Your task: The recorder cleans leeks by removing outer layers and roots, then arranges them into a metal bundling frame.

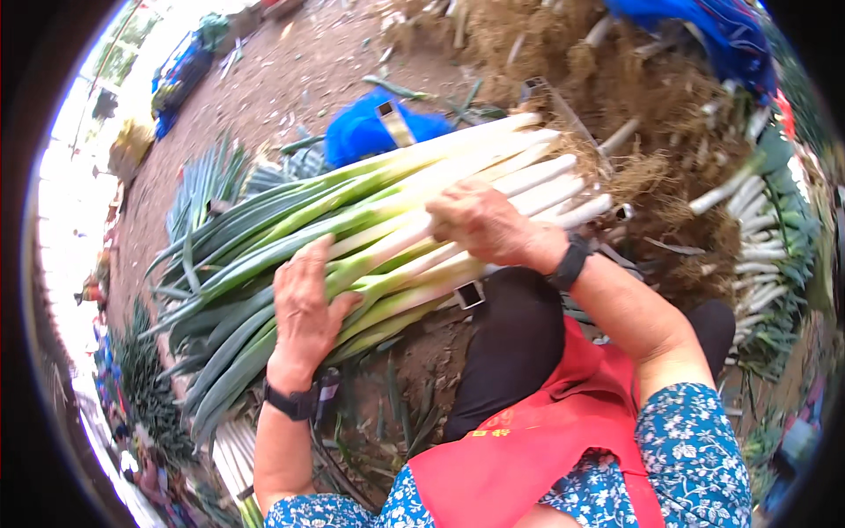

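Observation:
A large bundle of leeks [387,211] lies across in front of me, with white stalks to the right and long green leaves fanning to the left. My left hand [304,304] rests on the green part, fingers stretched out and thumb apart. On the pale stalks near the middle, my right hand [482,222] has its fingers curled around a leek; its fingertips are partly hidden. Both wrists carry dark bands. Trimmed white ends sit at the bundle's right side.
A blue cloth-like thing [352,128] lies just beyond the bundle. Root-covered leeks and loose roots [651,176] heap at the right, with more leeks [761,255] stacked beside them. My dark-clothed knee [510,352] is close to the bundle. A small square metal-looking end [469,295] juts out below it.

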Tool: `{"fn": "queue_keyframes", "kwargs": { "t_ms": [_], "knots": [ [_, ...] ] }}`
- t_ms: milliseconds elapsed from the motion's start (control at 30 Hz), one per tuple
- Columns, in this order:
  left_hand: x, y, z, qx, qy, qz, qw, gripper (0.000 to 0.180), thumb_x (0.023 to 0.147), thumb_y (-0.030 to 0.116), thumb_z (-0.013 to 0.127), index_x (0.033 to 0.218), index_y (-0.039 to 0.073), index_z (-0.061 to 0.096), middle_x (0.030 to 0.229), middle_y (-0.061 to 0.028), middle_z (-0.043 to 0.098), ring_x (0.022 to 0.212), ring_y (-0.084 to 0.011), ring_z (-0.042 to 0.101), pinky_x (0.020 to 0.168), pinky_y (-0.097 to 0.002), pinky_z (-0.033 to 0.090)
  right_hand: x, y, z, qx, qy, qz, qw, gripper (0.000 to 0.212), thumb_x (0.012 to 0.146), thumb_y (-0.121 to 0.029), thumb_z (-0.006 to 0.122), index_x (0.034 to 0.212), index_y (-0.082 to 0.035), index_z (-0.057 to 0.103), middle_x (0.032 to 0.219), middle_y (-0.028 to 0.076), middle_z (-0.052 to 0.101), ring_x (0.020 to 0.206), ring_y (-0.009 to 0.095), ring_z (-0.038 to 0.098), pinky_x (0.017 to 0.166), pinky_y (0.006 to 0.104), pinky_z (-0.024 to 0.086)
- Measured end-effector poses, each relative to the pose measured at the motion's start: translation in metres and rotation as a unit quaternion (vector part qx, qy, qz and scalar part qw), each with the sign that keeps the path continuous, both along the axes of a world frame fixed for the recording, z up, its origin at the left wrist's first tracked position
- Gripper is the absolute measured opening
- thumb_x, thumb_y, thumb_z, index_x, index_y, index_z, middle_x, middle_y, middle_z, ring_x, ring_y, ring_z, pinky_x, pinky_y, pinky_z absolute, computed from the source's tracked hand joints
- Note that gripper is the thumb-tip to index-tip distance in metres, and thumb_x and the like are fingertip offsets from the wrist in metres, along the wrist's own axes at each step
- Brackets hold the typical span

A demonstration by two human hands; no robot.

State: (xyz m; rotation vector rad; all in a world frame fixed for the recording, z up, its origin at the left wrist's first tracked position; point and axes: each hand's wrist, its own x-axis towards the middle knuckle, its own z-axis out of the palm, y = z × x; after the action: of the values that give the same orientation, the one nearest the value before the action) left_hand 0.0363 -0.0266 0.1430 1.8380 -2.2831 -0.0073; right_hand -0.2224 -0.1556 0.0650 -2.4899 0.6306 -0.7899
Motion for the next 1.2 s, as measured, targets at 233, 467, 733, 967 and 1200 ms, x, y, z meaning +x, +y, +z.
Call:
{"fn": "queue_keyframes", "kwargs": {
  "t_ms": [233,467,733,967,1200],
  "knots": [
    [0.008,-0.018,0.045,-0.016,-0.054,-0.008,0.998,0.027,0.074,0.005,0.066,0.100,0.000,0.062,0.090,-0.0168,0.065,0.085,-0.0379,0.063,0.079,-0.0464,0.050,-0.040,-0.022,0.004,-0.080,-0.044,-0.103,0.991,0.037,0.075,-0.011,0.078,0.109,-0.004,0.064,0.093,0.013,0.066,0.092,0.031,0.063,0.081,0.0432,0.049],
    [0.027,-0.114,0.072,0.018,-0.151,0.004,0.988,0.019,0.089,0.019,0.063,0.103,0.007,0.063,0.092,-0.0130,0.066,0.094,-0.0335,0.061,0.083,-0.0444,0.047,-0.059,-0.113,-0.009,-0.101,-0.028,-0.131,0.986,0.025,0.083,-0.011,0.073,0.106,-0.004,0.069,0.094,0.011,0.068,0.089,0.029,0.063,0.078,0.0402,0.049],
    [0.064,-0.189,-0.077,0.173,-0.074,-0.023,0.982,0.034,0.094,0.025,0.058,0.124,0.007,0.060,0.102,-0.0214,0.066,0.103,-0.0393,0.061,0.085,-0.0460,0.049,-0.055,-0.184,-0.069,0.066,0.251,-0.123,0.958,0.022,0.096,-0.031,0.058,0.108,-0.015,0.066,0.098,0.018,0.063,0.100,0.039,0.061,0.082,0.0469,0.049],
    [0.062,-0.205,-0.081,0.222,-0.110,-0.038,0.968,0.026,0.095,0.029,0.057,0.103,0.006,0.064,0.100,-0.0215,0.067,0.100,-0.0413,0.062,0.085,-0.0510,0.048,-0.040,-0.148,-0.034,-0.062,0.218,-0.121,0.966,0.023,0.095,-0.022,0.059,0.112,-0.007,0.062,0.103,0.021,0.063,0.096,0.041,0.059,0.087,0.0469,0.048],
    [0.064,-0.228,-0.074,0.285,-0.140,-0.080,0.945,0.031,0.092,0.027,0.058,0.108,0.001,0.067,0.105,-0.0240,0.067,0.104,-0.0420,0.061,0.089,-0.0489,0.048,-0.002,-0.042,-0.025,-0.066,0.188,0.012,0.980,0.011,0.079,-0.016,0.064,0.085,-0.007,0.064,0.087,0.012,0.064,0.095,0.030,0.062,0.080,0.0436,0.050]
  ]
}}
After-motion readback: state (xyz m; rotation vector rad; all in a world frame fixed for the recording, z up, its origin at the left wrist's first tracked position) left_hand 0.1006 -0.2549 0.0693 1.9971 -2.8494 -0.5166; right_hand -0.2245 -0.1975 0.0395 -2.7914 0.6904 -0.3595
